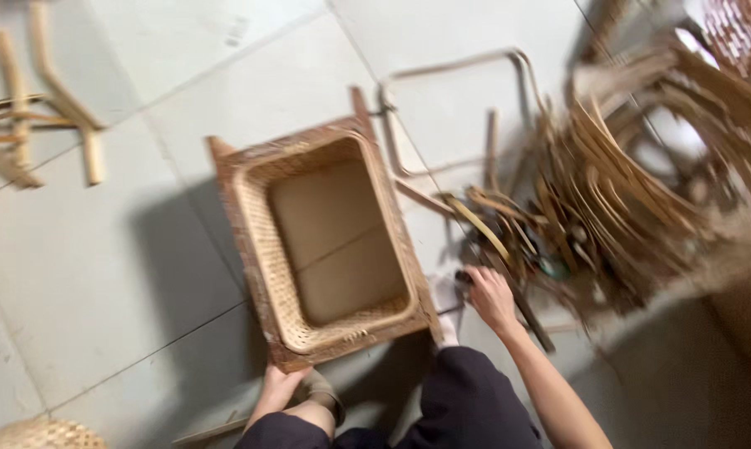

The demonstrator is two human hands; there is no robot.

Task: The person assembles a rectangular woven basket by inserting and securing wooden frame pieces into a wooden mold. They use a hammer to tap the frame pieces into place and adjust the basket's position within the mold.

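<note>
Gripping: left hand (277, 384), fingers curled on near rim of woven basket (263, 241)
Basket: upright on tiled floor (84, 274)
Right hand (488, 295): fingers bent among cane strips (608, 199), grasp unclear

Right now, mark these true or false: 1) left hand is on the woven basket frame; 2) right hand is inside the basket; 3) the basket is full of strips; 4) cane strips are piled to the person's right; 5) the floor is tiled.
1) True: the left hand grips the near edge of the woven basket frame.
2) False: the right hand is outside it, reaching into the pile of cane strips beside the frame.
3) False: the frame is open, with only bare floor showing through its middle.
4) True: the pile lies to the right of the frame.
5) True: the tiled floor is pale, with visible joints.
</note>
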